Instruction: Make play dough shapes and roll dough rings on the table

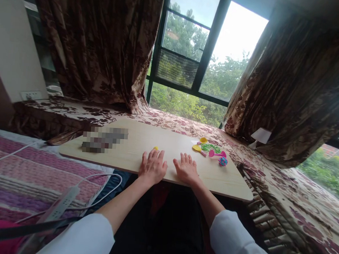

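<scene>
Patterned curtains (97, 42) flank a bright window (186, 76) at about 12 to 1 o'clock beyond a pale tabletop (163, 134). At its 6 o'clock edge, the left hand (152, 168) lies palm-down, fingers lightly spread; the right hand (186, 170) lies likewise, thumb apart, and neither grips anything visible. Just off the left fingertips, at 12 o'clock from that hand, sits a small yellow piece (156, 148); I cannot tell whether they touch. Toward 2 to 3 o'clock lie a yellow scoop (203, 140), a yellow spoon-like piece (197, 148), a green tangle (211, 148), a pink double-ended piece (217, 154) and a blue-and-pink ball (222, 161). Near 9 to 10 o'clock is a pixelated object (104, 140). Progress, I judge, is at a resting point: pieces loose, 0 in hand, how much is done or left unclear.
</scene>
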`<action>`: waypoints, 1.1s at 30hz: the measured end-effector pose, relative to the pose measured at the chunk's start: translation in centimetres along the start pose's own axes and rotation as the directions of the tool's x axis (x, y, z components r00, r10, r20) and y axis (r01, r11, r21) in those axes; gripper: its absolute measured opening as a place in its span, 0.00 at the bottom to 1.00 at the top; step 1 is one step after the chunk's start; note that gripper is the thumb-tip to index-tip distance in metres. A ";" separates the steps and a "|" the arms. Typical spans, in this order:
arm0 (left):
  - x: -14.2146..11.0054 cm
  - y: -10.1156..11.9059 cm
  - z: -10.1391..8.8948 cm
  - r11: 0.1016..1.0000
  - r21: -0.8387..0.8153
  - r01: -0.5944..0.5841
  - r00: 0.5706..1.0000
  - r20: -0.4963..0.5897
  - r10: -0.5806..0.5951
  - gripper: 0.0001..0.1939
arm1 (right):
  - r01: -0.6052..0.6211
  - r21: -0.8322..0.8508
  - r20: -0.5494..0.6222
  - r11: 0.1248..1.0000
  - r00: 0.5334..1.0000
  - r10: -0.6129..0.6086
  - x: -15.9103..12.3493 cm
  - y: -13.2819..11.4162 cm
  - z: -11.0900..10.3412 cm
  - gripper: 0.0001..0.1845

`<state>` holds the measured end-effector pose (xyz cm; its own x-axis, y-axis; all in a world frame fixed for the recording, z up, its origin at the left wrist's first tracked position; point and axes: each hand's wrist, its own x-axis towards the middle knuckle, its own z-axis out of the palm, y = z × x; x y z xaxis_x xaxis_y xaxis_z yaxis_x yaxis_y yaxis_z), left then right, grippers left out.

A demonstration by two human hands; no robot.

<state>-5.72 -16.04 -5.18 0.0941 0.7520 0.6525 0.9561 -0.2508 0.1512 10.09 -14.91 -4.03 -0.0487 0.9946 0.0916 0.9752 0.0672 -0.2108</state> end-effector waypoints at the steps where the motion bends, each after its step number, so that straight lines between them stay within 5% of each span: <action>1: 0.0 0.0 0.0 1.000 0.001 0.000 1.000 0.000 0.000 0.22 | 0.016 0.004 -0.005 1.000 1.000 -0.016 -0.7 0.1 0.1 0.39; 5: 0.0 0.1 0.1 1.000 0.005 -0.008 1.000 0.002 0.008 0.23 | 0.017 0.024 -0.024 1.000 1.000 -0.016 -1.3 0.3 0.2 0.39; 16: 0.2 0.3 0.1 1.000 -0.015 0.008 1.000 0.019 -0.008 0.22 | -0.114 0.097 -0.099 0.989 0.987 0.123 4.9 0.2 -0.3 0.35; 25: 0.2 0.2 -0.1 1.000 -0.029 0.001 1.000 0.002 0.000 0.22 | -0.098 0.123 -0.216 0.988 0.969 0.123 6.3 3.3 -4.2 0.31; 33: 0.2 0.2 -0.2 1.000 0.002 -0.005 1.000 0.005 0.005 0.23 | -0.158 0.071 -0.285 0.985 0.943 0.172 4.0 2.4 -1.2 0.30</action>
<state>-5.59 -16.07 -4.91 0.1000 0.7536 0.6497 0.9562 -0.2532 0.1466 12.54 -10.90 -2.98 0.1833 0.9270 0.3272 0.9528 -0.0856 -0.2913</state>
